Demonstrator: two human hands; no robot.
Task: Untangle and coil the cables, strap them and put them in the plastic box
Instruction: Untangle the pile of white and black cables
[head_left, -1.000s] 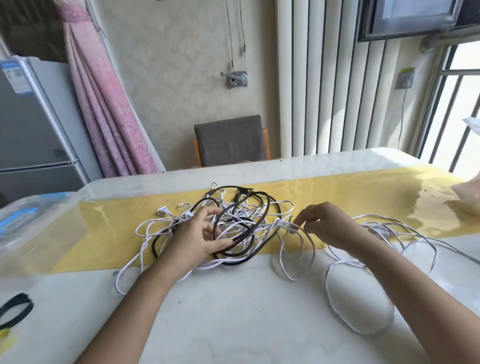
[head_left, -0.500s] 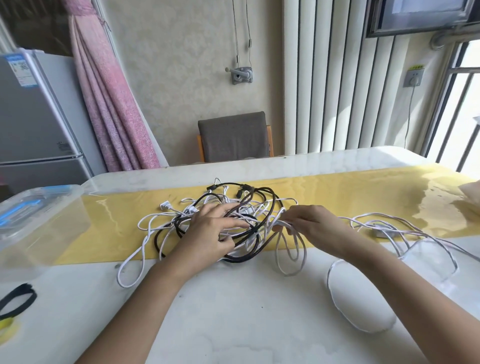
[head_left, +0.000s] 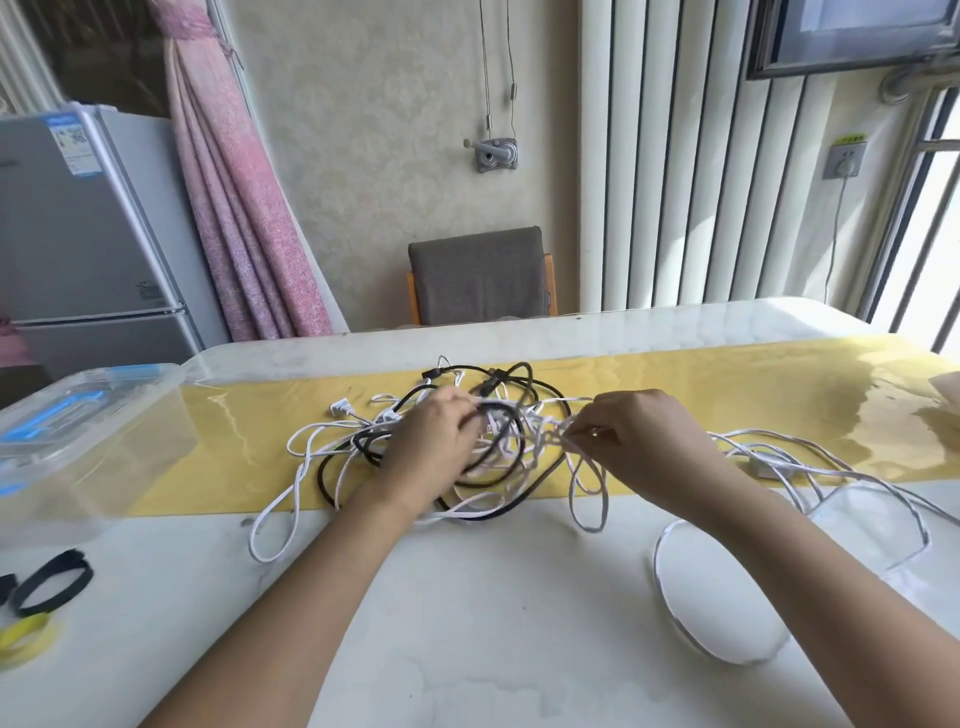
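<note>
A tangle of white and black cables (head_left: 498, 457) lies on the yellow runner in the middle of the table. My left hand (head_left: 431, 447) rests on the left part of the tangle, fingers curled into the strands. My right hand (head_left: 634, 441) pinches a white cable (head_left: 587, 488) at the tangle's right edge; a loop of it hangs below the fingers. More white cable (head_left: 810, 462) trails off to the right. The clear plastic box (head_left: 88, 441) with blue clips stands at the far left. Black straps (head_left: 49, 577) and a yellow strap (head_left: 21, 631) lie at the front left.
The white marble table (head_left: 467, 623) carries a yellow runner (head_left: 727, 384). A white cable loop (head_left: 717, 597) lies at the front right. A grey chair (head_left: 478, 275) stands behind the table, a fridge (head_left: 78, 234) and pink curtain (head_left: 244, 208) at the back left.
My right hand has moved left toward the tangle, bringing the white cable loop with it. My left hand has shifted further onto the tangle, fingers now deeper in the strands.
</note>
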